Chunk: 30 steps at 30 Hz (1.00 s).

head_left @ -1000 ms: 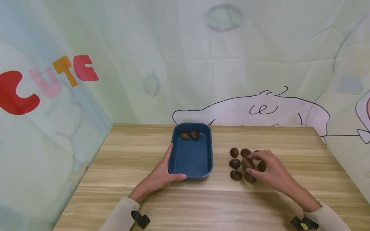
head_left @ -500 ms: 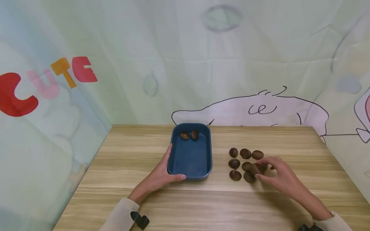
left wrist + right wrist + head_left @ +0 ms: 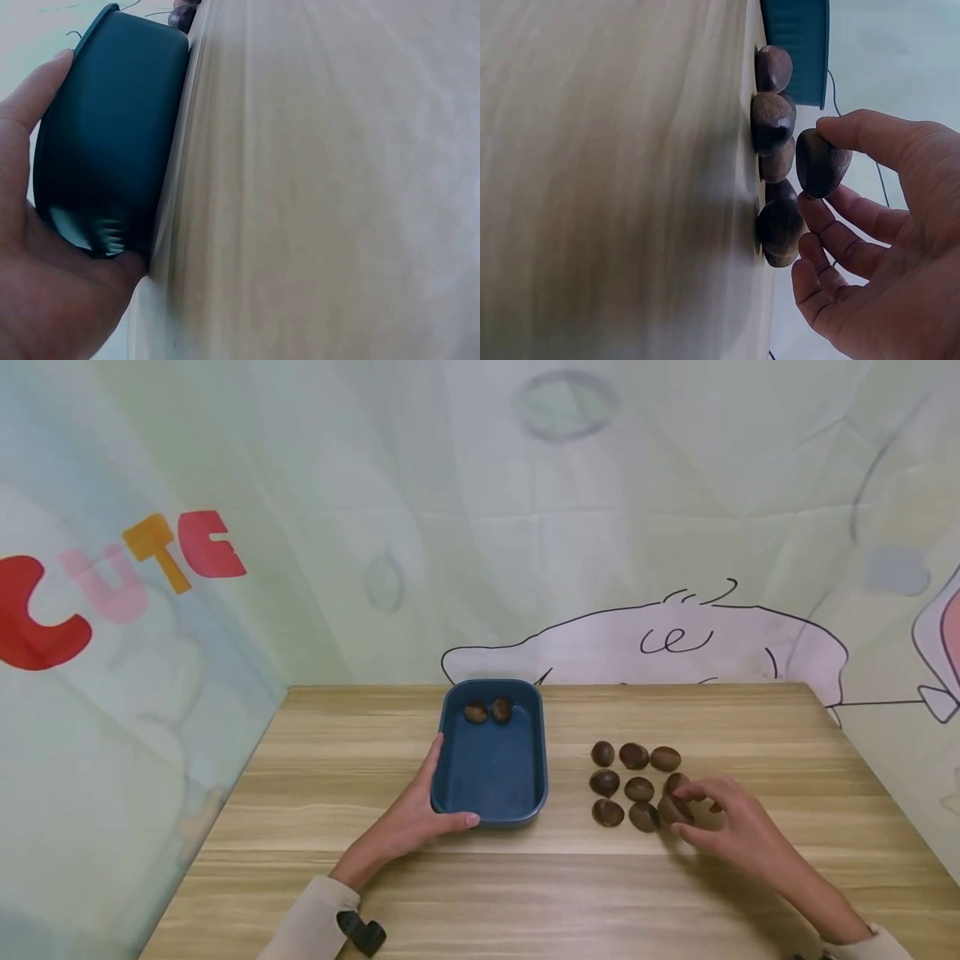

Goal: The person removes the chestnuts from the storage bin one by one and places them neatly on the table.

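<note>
My left hand grips the near left corner of a dark blue rectangular tray, with the thumb along its near rim. The tray's outer wall fills much of the left wrist view's upper left. Two chestnuts lie inside at the far end. To the right of the tray, my right hand pinches a brown chestnut between thumb and fingertips. This chestnut is raised above the table at the near right of the loose chestnuts, which lie in rough rows. It partly covers one chestnut behind it.
A wood-grain table carries everything. Behind its far edge hangs a pale printed cloth with cartoon drawings and coloured letters. Black straps with small devices sit at the sleeve cuffs.
My right hand has moved right and toward me with the pinched chestnut, from over the middle of the group to its near right. The left hand and tray have stayed in place.
</note>
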Tool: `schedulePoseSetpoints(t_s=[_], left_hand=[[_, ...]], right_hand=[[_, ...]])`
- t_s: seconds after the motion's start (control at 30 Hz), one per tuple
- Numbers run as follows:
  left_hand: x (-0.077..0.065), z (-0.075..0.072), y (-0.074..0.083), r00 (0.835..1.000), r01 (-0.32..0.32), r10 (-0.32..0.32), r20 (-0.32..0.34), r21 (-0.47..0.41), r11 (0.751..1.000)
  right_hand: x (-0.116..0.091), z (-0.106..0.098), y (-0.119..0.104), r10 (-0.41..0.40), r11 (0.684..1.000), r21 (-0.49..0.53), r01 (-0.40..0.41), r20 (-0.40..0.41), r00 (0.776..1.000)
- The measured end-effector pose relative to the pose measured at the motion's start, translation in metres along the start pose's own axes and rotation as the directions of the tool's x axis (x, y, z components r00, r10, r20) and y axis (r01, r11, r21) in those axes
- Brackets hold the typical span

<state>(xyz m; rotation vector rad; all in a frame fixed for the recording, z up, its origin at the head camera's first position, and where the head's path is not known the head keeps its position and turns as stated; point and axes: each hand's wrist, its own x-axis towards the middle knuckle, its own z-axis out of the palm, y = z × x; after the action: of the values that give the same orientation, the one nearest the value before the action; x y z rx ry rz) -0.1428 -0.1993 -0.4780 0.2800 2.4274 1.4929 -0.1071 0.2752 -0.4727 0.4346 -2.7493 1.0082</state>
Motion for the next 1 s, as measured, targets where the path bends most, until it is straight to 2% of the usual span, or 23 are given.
schedulePoseSetpoints(t_s=[0.17, 0.6, 1.0], left_hand=[[0.000, 0.000, -0.001, 1.000, 0.005, -0.005, 0.001, 0.001, 1.000], [0.001, 0.000, -0.002, 1.000, 0.000, 0.000, 0.001, 0.003, 1.000], [0.000, -0.001, -0.002, 1.000, -0.005, 0.005, -0.001, 0.012, 1.000]], right_hand=[[-0.002, -0.002, 0.002, 0.045, 0.999, -0.011, -0.044, 0.047, 0.998], [-0.008, 0.002, 0.014, 0.000, 1.000, -0.028, 0.000, 0.007, 1.000], [-0.008, 0.001, 0.016, 0.044, 0.999, -0.033, -0.042, 0.042, 0.998]])
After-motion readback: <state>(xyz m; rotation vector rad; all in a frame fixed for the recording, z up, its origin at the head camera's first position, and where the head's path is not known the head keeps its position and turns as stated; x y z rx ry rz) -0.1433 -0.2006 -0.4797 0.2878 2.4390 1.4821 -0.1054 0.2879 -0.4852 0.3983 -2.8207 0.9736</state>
